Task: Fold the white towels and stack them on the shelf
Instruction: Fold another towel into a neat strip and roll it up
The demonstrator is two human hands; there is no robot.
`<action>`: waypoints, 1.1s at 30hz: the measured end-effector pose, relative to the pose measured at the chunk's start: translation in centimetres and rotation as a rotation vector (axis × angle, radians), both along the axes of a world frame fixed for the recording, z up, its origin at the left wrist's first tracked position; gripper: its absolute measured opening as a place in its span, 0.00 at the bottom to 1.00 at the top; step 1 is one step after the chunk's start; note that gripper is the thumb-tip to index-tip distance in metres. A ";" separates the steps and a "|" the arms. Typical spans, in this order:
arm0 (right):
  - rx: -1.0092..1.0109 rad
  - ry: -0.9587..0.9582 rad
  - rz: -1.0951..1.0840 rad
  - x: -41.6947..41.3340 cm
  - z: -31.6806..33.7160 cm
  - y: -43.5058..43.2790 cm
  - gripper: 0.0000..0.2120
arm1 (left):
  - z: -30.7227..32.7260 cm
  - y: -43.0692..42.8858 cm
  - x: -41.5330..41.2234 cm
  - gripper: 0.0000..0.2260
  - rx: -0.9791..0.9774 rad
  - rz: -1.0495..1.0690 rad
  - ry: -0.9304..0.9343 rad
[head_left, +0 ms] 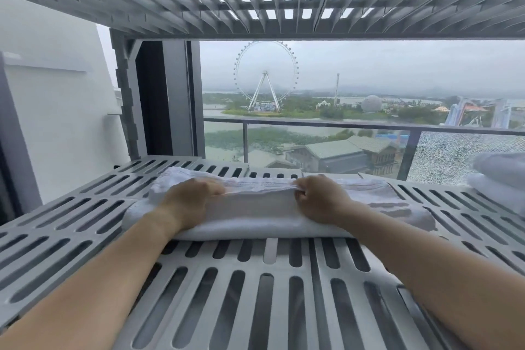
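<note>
Folded white towel (270, 207) lies mid-shelf (255, 278), soft, light, likely to slump; left hand (190, 199) and right hand (318, 199) each pinch its top layers—best grip probably at folded edges.

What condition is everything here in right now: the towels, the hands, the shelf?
white towel: folded, lying flat on the shelf, gripped by both hands.
left hand: fingers curled on the towel's top fold.
right hand: pinching the towel's top fold.
towel stack: folded, piled at the shelf's right edge.
shelf: slotted, carrying the towels.
</note>
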State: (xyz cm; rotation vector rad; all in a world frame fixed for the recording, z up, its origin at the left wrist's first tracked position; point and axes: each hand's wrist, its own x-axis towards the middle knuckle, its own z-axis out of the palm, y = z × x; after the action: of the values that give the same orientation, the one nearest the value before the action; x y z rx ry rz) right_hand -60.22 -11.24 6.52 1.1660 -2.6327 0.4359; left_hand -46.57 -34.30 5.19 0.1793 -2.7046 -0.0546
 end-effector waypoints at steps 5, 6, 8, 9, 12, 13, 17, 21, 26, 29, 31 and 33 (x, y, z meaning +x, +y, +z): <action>-0.051 0.004 -0.021 -0.9 1.0 0.7 0.14 | 0.8 -0.3 0.7 0.28 0.010 0.091 0.074; -0.010 -0.029 0.009 -1.1 0.8 1.0 0.20 | 0.8 -0.4 0.7 0.28 0.018 0.101 0.014; 0.041 -0.087 0.035 -1.3 0.1 2.0 0.25 | 0.8 -0.6 0.6 0.29 0.034 0.078 -0.050; 0.047 -0.118 0.038 -1.4 0.0 2.4 0.27 | 0.8 -0.6 0.6 0.29 0.038 0.063 -0.054; 0.101 -0.191 0.004 -2.1 0.6 3.4 0.29 | 0.8 -0.7 0.4 0.29 0.029 0.033 -0.051; 0.133 -0.207 -0.021 -2.2 0.9 3.6 0.30 | 0.7 -0.8 0.4 0.29 0.031 0.032 -0.059; 0.214 -0.202 -0.066 -2.4 1.6 4.8 0.31 | 0.3 -0.9 0.4 0.25 0.079 0.020 -0.072; 0.288 -0.128 -0.069 -2.6 1.7 5.4 0.22 | 0.2 -0.8 0.3 0.23 0.077 0.000 -0.050; -0.003 0.170 -0.125 -2.1 0.1 5.7 0.26 | 0.7 0.2 0.4 0.12 0.007 -0.004 0.170; -0.242 0.389 -0.108 -0.9 -1.3 7.1 0.26 | 0.6 0.7 1.6 0.10 -0.083 -0.046 0.238; -0.302 0.483 -0.018 -0.5 -1.5 8.2 0.26 | 0.2 1.0 2.8 0.07 -0.197 -0.129 0.200; -0.253 0.487 0.052 -0.4 -1.7 8.8 0.24 | -0.2 1.5 4.0 0.04 -0.298 -0.191 0.143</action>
State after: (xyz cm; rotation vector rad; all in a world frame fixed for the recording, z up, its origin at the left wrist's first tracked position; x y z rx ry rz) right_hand -60.57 -2.40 4.77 1.0958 -2.0707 0.4165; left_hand -42.62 -32.83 4.97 -0.1654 -2.5412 0.2676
